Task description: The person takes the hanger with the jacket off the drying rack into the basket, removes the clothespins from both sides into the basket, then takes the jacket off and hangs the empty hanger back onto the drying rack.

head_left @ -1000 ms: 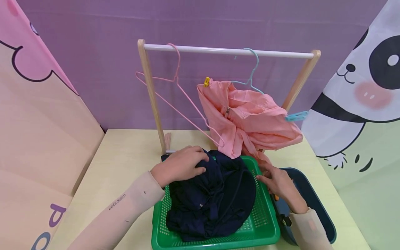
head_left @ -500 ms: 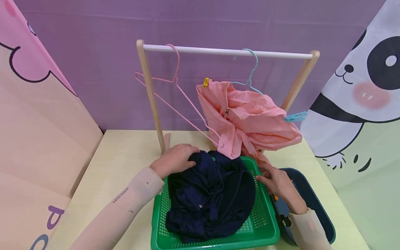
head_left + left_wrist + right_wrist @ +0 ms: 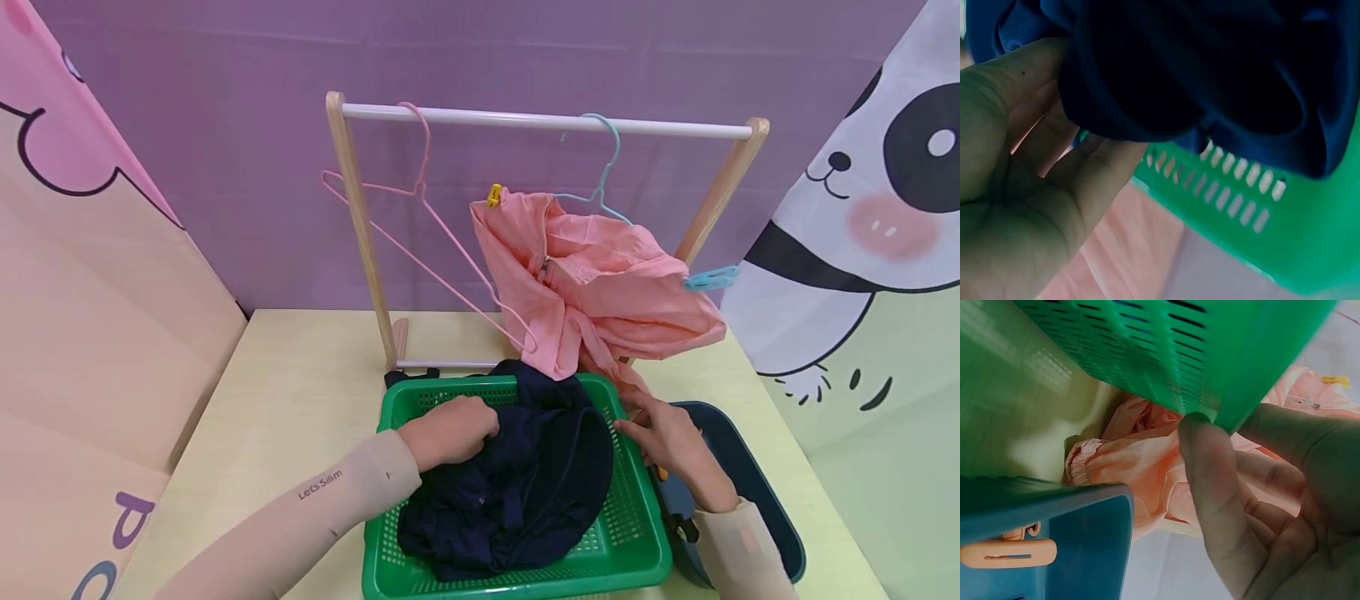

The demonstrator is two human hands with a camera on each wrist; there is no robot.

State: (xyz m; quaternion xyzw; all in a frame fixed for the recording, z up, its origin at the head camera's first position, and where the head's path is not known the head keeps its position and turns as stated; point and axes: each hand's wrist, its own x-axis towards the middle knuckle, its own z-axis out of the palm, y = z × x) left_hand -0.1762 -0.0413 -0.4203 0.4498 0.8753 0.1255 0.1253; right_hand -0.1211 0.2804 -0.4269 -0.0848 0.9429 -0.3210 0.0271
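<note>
We are working over a navy garment [image 3: 525,492] that is lying bunched in a green basket [image 3: 633,577] on the bench [image 3: 315,358], its back part reaching up to the far rim. Our left hand [image 3: 453,429] is pinching a fold of it with curled fingers, while our right hand [image 3: 671,442] is gripping the basket's right rim between thumb and finger. We are judging the cloth to be soft, limp and fairly light, hardly fragile and not likely to slip — but its layers are overlapping, so one pinched fold may be bringing only part of it along. We are favouring a hold on a waistband or shoulder seam, though we cannot tell where either is lying in this heap. Around it, a pink garment [image 3: 615,275] is hanging beneath a mint hanger [image 3: 602,190], with a yellow clip [image 3: 494,195] and a blue clip [image 3: 711,278] at its ends, and its trailing end is dropping between the basket and a dark blue bin [image 3: 757,492], close by our right hand. A pink hanger [image 3: 427,150] is hanging bare from the white bar [image 3: 525,122], its lower corner crossing in front of the pink garment — that could be snagging cloth raised there. Behind the basket a scrap of dark cloth [image 3: 411,376] is showing; we cannot tell whether it is joining the heap.
</note>
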